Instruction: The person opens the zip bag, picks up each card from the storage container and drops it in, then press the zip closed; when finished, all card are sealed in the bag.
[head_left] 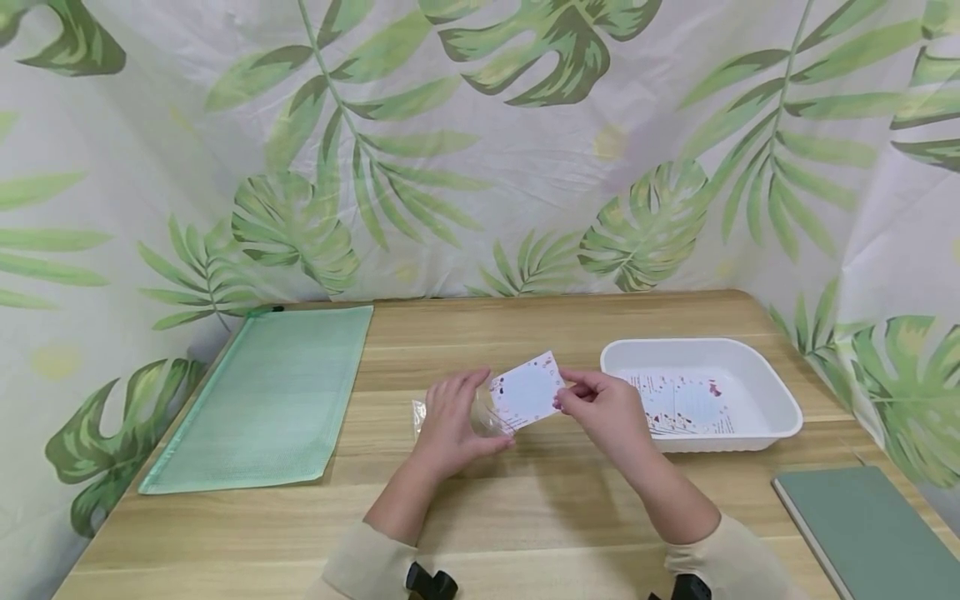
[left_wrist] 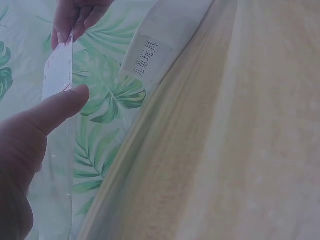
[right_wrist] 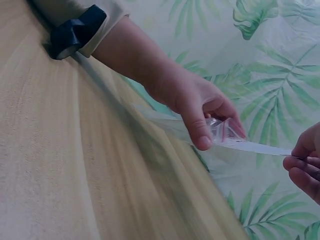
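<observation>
Above the middle of the table, my right hand (head_left: pixel 603 417) pinches the right edge of a small white card (head_left: pixel 527 392) printed with a pink floral border. My left hand (head_left: pixel 448 425) grips a clear plastic zip bag (right_wrist: pixel 227 130) between thumb and fingers, its mouth toward the card. The card's left end sits at the bag's opening, overlapped by the clear film. One end of the bag sticks out behind the left fingers in the head view, while the palm hides its middle.
A white plastic tray (head_left: pixel 776 429) stands right of my hands, holding similar printed cards (head_left: pixel 682 406). A label (left_wrist: pixel 146 56) with dark characters is on its side. On the left lies a green mesh pouch (head_left: pixel 262 400); a green notebook (head_left: pixel 873 525) lies at the front right.
</observation>
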